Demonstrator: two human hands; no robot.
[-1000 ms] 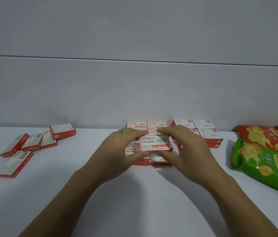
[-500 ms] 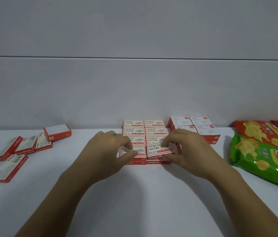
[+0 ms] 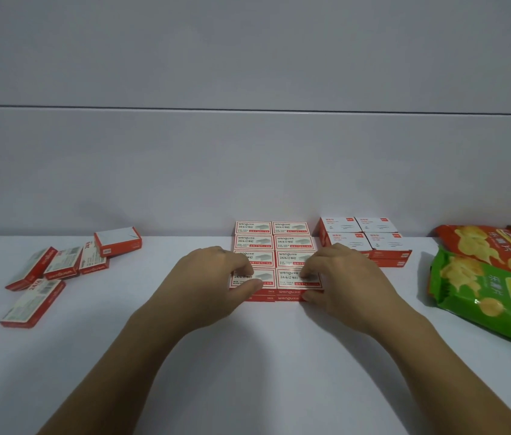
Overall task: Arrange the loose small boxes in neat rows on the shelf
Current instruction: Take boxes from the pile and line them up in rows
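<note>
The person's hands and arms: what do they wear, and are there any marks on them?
No sleeves reach into the view. The left hand and the right hand are bare: no gloves, rings, watch or bracelet can be seen.

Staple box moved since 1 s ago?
Yes. The staple box came down, from above the grid centre to its front-right slot; right hand pinches it, left hand pinches the front-left box.

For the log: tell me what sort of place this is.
Probably a shop shelf: red-and-white cardboard staple boxes in rows, a green foil crisp bag, on a white shelf board.
</note>
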